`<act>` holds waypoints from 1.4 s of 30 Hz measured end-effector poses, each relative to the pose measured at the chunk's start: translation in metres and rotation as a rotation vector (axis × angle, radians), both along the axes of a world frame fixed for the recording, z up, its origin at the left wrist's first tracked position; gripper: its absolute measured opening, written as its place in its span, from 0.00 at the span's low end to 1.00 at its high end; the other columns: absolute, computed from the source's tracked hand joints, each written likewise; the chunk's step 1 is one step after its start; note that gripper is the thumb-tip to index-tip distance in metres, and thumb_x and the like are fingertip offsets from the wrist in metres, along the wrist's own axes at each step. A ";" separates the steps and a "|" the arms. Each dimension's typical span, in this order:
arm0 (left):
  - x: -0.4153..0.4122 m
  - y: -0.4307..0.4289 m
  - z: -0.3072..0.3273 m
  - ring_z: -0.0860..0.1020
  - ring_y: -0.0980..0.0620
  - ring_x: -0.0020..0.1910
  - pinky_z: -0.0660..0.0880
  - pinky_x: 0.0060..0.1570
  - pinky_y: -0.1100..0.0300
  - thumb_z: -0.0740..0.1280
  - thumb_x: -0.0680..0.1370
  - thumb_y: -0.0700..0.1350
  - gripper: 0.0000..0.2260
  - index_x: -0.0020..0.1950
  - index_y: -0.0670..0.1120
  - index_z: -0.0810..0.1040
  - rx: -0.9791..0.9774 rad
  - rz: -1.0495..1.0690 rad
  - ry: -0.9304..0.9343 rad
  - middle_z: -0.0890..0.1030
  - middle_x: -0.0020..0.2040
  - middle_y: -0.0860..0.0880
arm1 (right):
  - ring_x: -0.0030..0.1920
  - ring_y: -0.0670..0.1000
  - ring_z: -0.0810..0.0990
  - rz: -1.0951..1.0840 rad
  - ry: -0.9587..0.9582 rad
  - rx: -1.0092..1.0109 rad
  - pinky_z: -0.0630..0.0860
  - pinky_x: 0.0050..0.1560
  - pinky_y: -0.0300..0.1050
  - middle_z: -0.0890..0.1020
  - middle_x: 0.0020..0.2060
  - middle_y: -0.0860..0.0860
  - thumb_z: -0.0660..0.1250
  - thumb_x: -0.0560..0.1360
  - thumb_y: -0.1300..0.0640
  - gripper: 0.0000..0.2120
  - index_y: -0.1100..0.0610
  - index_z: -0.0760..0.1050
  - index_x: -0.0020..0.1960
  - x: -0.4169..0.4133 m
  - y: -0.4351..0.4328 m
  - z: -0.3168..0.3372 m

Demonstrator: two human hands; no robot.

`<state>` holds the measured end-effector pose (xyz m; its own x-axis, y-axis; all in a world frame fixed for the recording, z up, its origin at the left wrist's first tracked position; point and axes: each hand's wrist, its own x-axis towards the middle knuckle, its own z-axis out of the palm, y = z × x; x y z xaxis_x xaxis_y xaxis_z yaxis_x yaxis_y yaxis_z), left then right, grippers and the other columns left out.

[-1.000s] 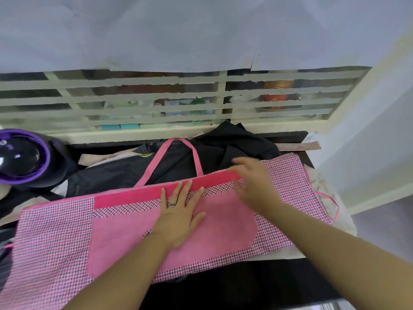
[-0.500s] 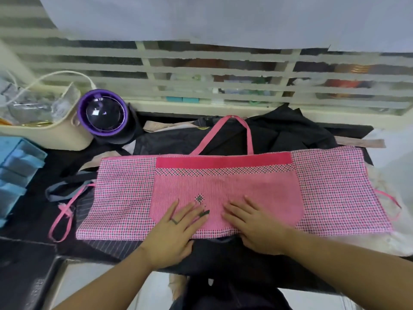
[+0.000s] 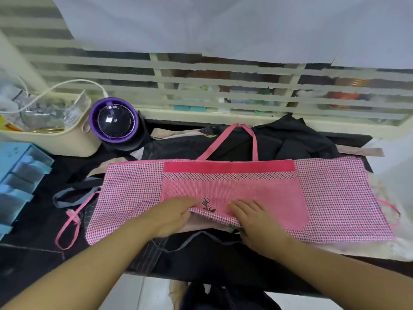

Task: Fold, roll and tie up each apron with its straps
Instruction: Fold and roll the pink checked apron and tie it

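The pink apron (image 3: 335, 198) lies folded into a long band across the middle of the table (image 3: 33, 242), on top of dark aprons (image 3: 301, 144). My left hand (image 3: 172, 214) and right hand (image 3: 252, 217) sit close together at 6 o'clock on it. The fingers curl over the near hem (image 3: 210, 212), which is lifted and turned up between them. I take both hands to be pinching it, though the thumbs are hidden.

The risks, as I judge them:
- I hold only the centre, so the ends at 3 and 9 o'clock may lag and the roll come out cone-shaped or slack.
- The folded layers could slip apart as I turn them.
- The dark cloth beneath may drag up into the roll.
- The neck loop (image 3: 254, 148) at 12 o'clock could get buried inside.
- The left strap (image 3: 83, 204) trails at 8 o'clock and the right strap (image 3: 388, 206) at 3 o'clock. If either is rolled in, nothing is left to tie with.

The table is black, its near edge over a pale floor (image 3: 145, 294). At 10 o'clock stand a cream basket (image 3: 55, 142) and a purple-rimmed unit (image 3: 114, 121), with a blue box (image 3: 20, 175) at 9 o'clock. Cream slats (image 3: 223, 96) run across 12 o'clock, a pale sheet (image 3: 223, 23) hanging above.
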<state>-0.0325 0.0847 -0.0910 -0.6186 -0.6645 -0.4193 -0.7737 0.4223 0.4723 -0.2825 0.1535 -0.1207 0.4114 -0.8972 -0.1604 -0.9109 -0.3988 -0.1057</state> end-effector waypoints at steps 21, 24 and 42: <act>0.113 -0.065 0.014 0.73 0.51 0.47 0.66 0.45 0.60 0.61 0.79 0.47 0.08 0.45 0.43 0.75 0.408 0.566 -0.119 0.76 0.48 0.48 | 0.33 0.50 0.67 -0.305 0.357 0.810 0.63 0.33 0.43 0.69 0.33 0.51 0.61 0.71 0.60 0.06 0.57 0.67 0.36 -0.034 -0.105 0.061; 0.121 -0.068 0.018 0.77 0.51 0.51 0.72 0.52 0.60 0.64 0.79 0.45 0.09 0.55 0.43 0.77 0.569 0.768 0.081 0.80 0.52 0.48 | 0.33 0.49 0.66 -0.374 0.324 0.809 0.64 0.33 0.42 0.69 0.34 0.50 0.59 0.74 0.59 0.06 0.57 0.68 0.38 -0.037 -0.110 0.055; 0.107 -0.061 -0.031 0.78 0.35 0.51 0.72 0.47 0.45 0.54 0.83 0.46 0.14 0.65 0.39 0.65 -0.243 0.980 -0.156 0.80 0.50 0.35 | 0.32 0.44 0.64 -0.498 0.298 0.742 0.68 0.42 0.39 0.67 0.34 0.47 0.58 0.79 0.57 0.14 0.52 0.64 0.35 -0.036 -0.126 0.036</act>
